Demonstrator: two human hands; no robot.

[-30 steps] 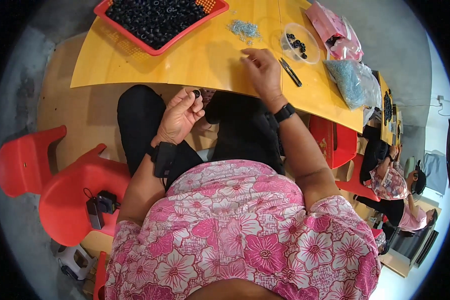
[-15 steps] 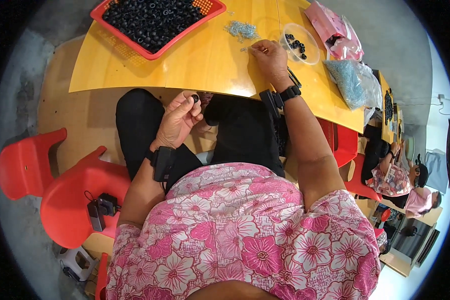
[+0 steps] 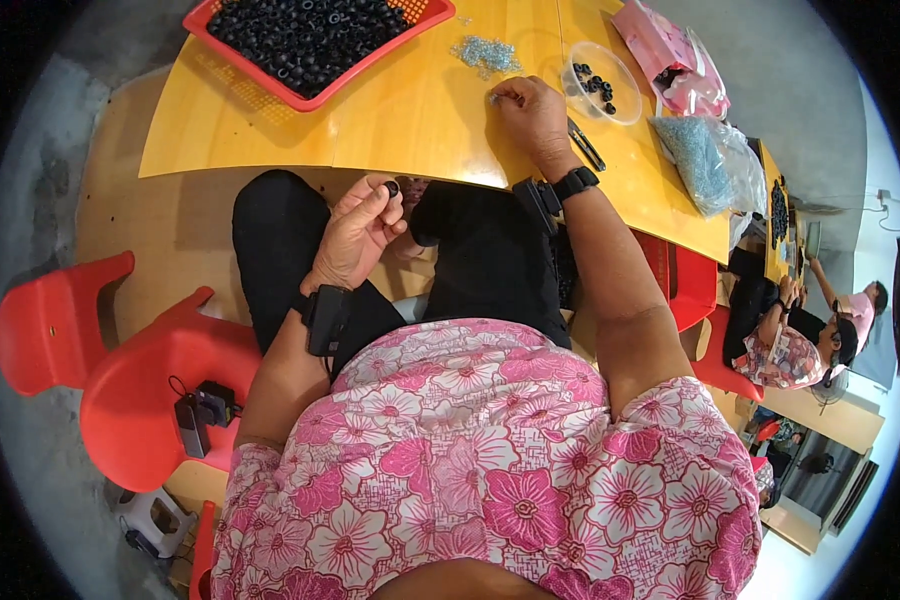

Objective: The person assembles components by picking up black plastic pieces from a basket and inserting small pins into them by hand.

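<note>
My left hand is raised above my lap, just off the table's near edge. Its thumb and forefinger pinch a small round black part that looks like a cap or ring. On the yellow table, my right hand is bent down with thumb and fingers together on a tiny clear piece. A loose pile of small clear pieces lies just beyond those fingertips. To the right of this hand stands a round clear plastic tub with several black parts in it.
A red plastic basket heaped with black parts stands far left on the table. Right of my wrist lies a dark slim tool. Further right are a bag of clear pieces and a pink bag. Other people sit at far right.
My right hand has shifted slightly left and its fingertips have closed on the loose clear piece. The left hand still holds the black part. A person in the background has reached out an arm.
</note>
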